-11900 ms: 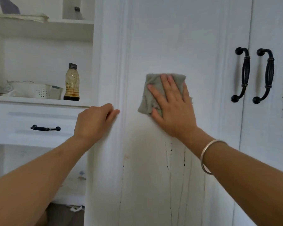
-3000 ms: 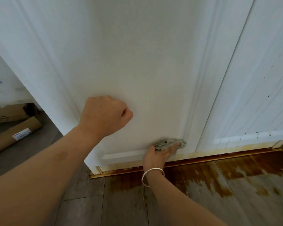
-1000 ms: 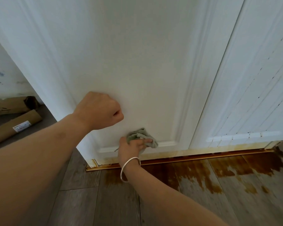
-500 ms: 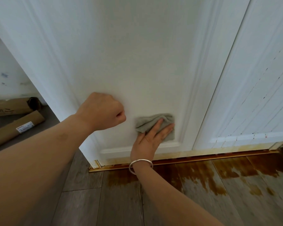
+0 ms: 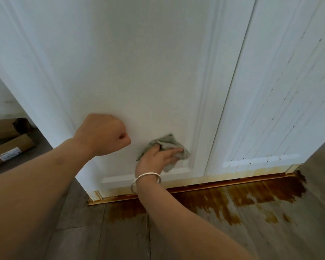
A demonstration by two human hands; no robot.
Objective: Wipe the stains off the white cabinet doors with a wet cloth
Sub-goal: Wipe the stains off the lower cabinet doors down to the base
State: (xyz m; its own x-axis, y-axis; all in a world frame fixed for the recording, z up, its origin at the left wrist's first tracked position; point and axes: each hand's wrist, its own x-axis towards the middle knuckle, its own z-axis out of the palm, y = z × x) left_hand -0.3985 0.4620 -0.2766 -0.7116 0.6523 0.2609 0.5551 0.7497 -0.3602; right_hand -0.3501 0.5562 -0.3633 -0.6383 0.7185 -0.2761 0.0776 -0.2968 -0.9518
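Cabinet doors [image 5: 270, 119] stand over a rust-brown floor stain [image 5: 214, 203]; clenched left hand [image 5: 103, 136] braces the left door [image 5: 148, 81], right hand [image 5: 156, 158] grips a bunched grey cloth [image 5: 169, 143] low on it. Straying onto the rusty bottom edge [image 5: 223, 178] could smear brown upward.

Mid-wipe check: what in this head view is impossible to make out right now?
- Door surface under the cloth and right hand: covered, so any stain there is unknown.
- Door surface behind the left hand: hidden by the fist.
- Upper parts of the left door and right door: cut off by the top edge.
- Label on the cardboard tube: too small to read.
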